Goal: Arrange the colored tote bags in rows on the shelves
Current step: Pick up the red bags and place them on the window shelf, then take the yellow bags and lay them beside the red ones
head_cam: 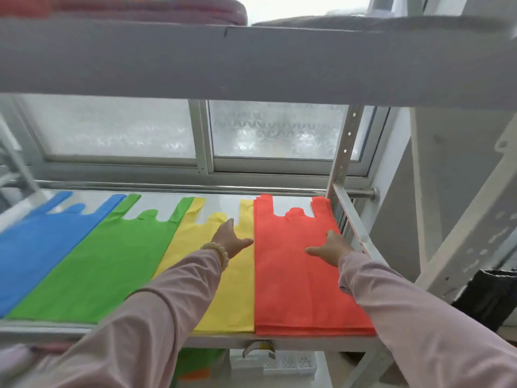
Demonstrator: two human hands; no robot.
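With the red stack (293,278) at the right end of the shelf (279,343), left hand (230,239) spread flat on the yellow stack (233,298) and right hand (330,246) flat on red, press evenly and square the shared edge.

Blue bag (42,242), green bag (106,261), yellow bag (235,298), red bag (293,275).

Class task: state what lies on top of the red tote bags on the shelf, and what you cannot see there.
Only the right hand, fingers straight, rests on the red tote bags; the fabric under its palm is covered.
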